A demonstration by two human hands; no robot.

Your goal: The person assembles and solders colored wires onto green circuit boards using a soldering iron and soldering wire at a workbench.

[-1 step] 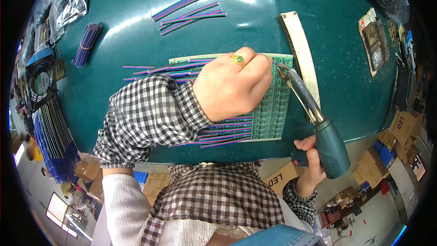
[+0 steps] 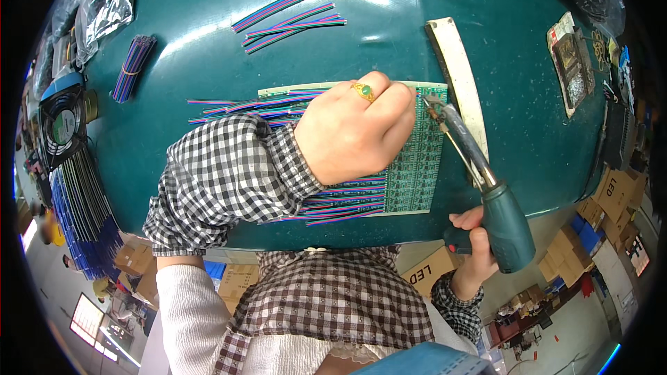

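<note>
- Iron (image 2: 501,215) has shifted a touch to the right at its barrel and tip (image 2: 432,101); both hands look unmoved.
- Right hand (image 2: 476,253) has its grip closed round the iron's handle. Keep that wrist loose, so the tip settles without pushing the board (image 2: 410,173) about.
- Left hand (image 2: 358,132) curls over the board's upper part. Its fingertips are hidden, so I cannot tell whether its grip pinches a wire; best to pin any wire end flat until its joint sets.
- Board lies on the table (image 2: 187,14) under the left hand, wires (image 2: 358,198) running leftward off it, the white strip (image 2: 464,83) just beside its right edge.
- Tip is over the upper right of the board, close to the left knuckles; whether it touches is unclear. Hot metal calls for fingers held well aside.
- Heat briefly, then lift cleanly, lest solder bridge neighbouring pads.
</note>
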